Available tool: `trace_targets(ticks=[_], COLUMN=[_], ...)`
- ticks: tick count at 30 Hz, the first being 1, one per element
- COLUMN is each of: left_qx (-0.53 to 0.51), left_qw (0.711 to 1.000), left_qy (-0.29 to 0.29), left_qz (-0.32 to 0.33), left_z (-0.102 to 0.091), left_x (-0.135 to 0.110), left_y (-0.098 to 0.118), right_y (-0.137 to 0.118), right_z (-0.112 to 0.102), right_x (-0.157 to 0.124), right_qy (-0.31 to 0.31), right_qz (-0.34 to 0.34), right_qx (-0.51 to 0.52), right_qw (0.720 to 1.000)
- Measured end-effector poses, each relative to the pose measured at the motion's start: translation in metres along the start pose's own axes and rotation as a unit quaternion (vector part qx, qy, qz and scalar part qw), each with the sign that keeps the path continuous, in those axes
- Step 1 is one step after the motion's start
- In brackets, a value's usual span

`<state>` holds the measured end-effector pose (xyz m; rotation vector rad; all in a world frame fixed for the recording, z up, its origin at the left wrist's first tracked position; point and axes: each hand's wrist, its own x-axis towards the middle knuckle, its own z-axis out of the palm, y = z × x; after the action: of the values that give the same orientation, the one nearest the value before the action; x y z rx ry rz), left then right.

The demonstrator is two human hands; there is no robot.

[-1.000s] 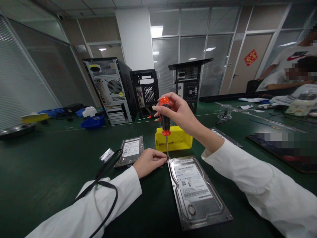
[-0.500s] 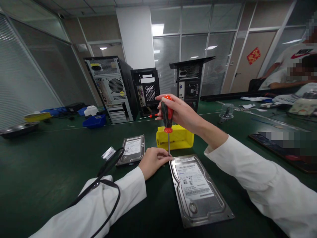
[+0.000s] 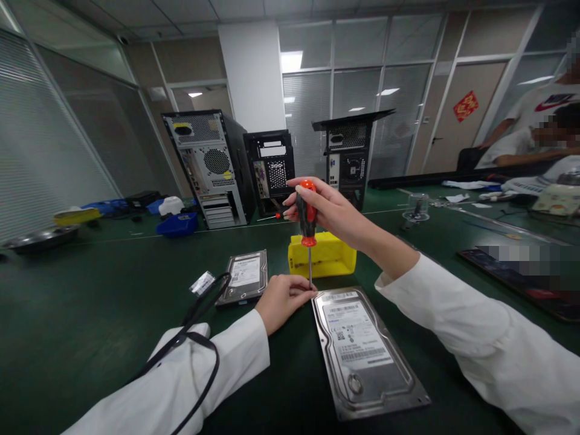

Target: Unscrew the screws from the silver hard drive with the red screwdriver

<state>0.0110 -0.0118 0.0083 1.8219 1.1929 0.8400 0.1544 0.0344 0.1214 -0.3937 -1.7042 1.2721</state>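
One blue bin (image 3: 177, 224) sits at the left; next, one hard drive (image 3: 245, 273) lies on the green surface (image 3: 136, 314). The left hand (image 3: 281, 301) has thumb and forefinger together at the screwdriver's tip — whether they pinch anything, I cannot tell. The red-and-black screwdriver (image 3: 309, 219) stands near-upright, its handle pinched by the right hand's fingers (image 3: 312, 194), before one yellow bin (image 3: 324, 254) — its tip seemingly at the far-left corner of a second hard drive (image 3: 362, 350).

I have right hand (image 3: 333, 208) gripping screwdriver (image 3: 308, 219) upright, left hand (image 3: 280, 302) at hard drive (image 3: 401, 377) far-left corner, yellow bin (image 3: 348, 258) beyond.
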Motion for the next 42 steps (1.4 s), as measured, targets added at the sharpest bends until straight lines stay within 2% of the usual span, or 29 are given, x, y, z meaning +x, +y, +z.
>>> trace_targets(ticks=[8,17,24,29,42], left_qx=[-0.007,0.021,0.025,0.011,-0.101], left_qw=[0.999,0.993,0.993,0.994,0.986], left_qy=[0.049,0.112,0.111,0.102,0.109], left_qz=[0.006,0.005,-0.015,-0.026,-0.075], left_z=[0.007,0.007,0.007,0.006,0.008], left_x=[0.001,0.002,-0.001,-0.001,0.003], left_y=[-0.006,-0.005,0.003,0.004,-0.004], right_y=[0.005,0.008,0.012,0.012,0.006], right_z=[-0.005,-0.007,-0.010,-0.010,-0.005], right_x=[0.001,0.005,0.006,0.006,0.002], right_qy=[0.024,0.006,0.018,0.016,-0.002], right_qz=[-0.056,-0.030,-0.064,-0.063,-0.060], right_qx=[-0.052,0.000,-0.030,-0.026,-0.010], right_qw=[0.997,1.000,0.997,0.998,0.998])
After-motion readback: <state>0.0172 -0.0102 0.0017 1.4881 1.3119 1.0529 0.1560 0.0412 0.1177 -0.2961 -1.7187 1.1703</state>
